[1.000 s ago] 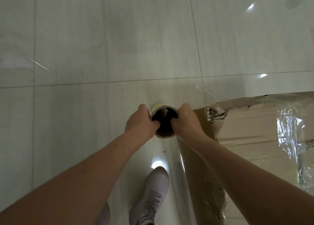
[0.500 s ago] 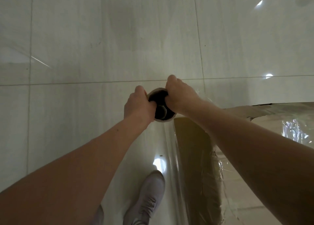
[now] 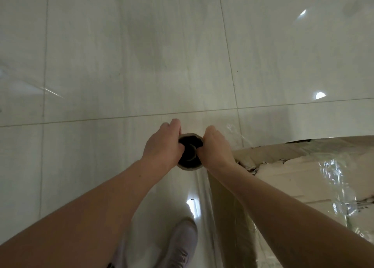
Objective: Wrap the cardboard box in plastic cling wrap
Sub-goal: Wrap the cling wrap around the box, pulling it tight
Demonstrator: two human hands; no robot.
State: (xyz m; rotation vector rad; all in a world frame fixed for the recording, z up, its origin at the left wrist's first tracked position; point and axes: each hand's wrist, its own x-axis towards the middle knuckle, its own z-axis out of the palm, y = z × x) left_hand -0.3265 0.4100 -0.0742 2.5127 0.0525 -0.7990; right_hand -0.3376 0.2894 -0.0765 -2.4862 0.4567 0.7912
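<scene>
Beside the cardboard box, both hands grip the wrap roll

Head view, steeply downward, near hands

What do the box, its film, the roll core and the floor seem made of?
Box: matte brown cardboard, torn papery edges. Film over it: clear glossy plastic, crinkled. Roll core: probably a cardboard tube, tan rim round a dark hollow. Floor: pale glossy tile, ceramic or stone, with grout lines and reflections.
</scene>
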